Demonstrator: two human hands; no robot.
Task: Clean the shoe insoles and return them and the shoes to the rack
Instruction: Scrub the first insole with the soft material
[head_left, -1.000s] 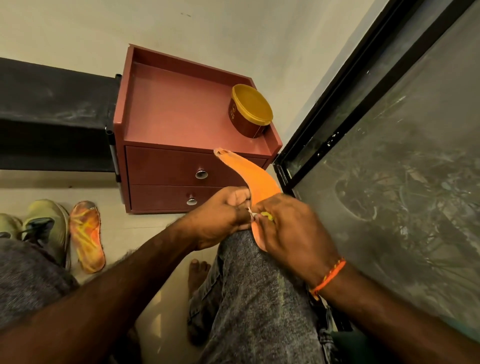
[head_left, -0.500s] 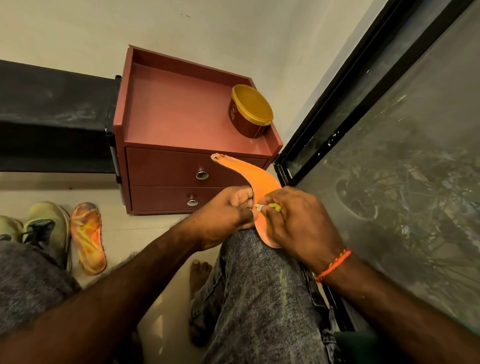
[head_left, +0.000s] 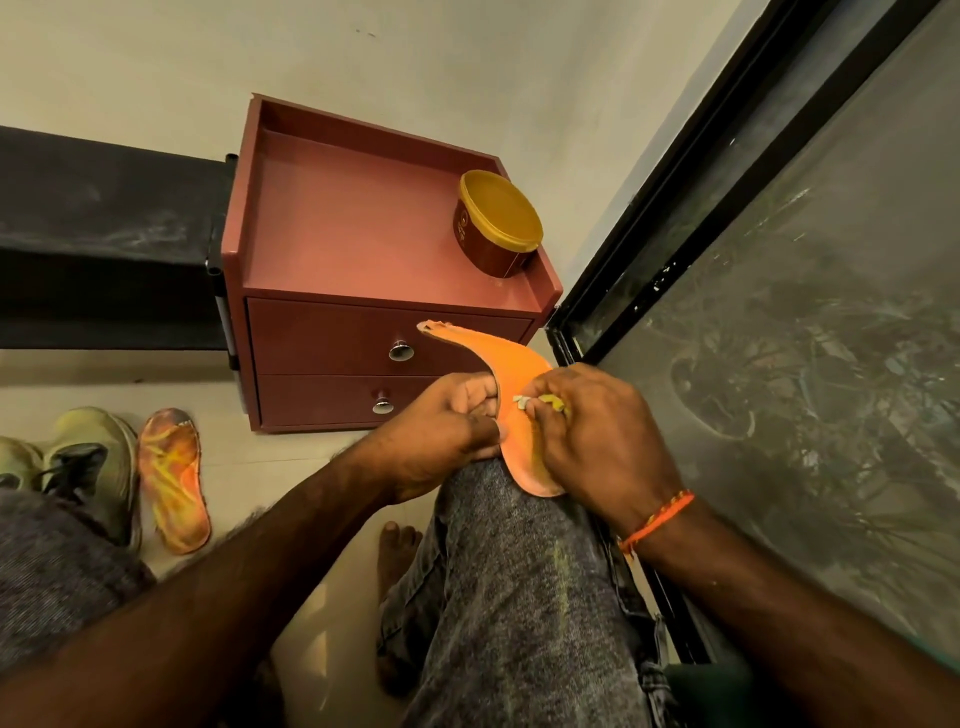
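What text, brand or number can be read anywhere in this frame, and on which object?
None can be read.
Brown tub with a yellow lid on the red drawer unit: a gold mark on its side, too small and blurred to read.
Orange insole, shoes: no lettering visible.

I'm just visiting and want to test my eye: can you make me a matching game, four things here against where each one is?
Things:
1. orange insole
2. second insole
3. yellow-lidded tub
4. green shoe

Places:
A. on the red cabinet
B. on the floor, at the left edge
C. on the knee, between both hands
D. on the floor, beside the shoe

Pairs: 1-C, 2-D, 3-A, 4-B
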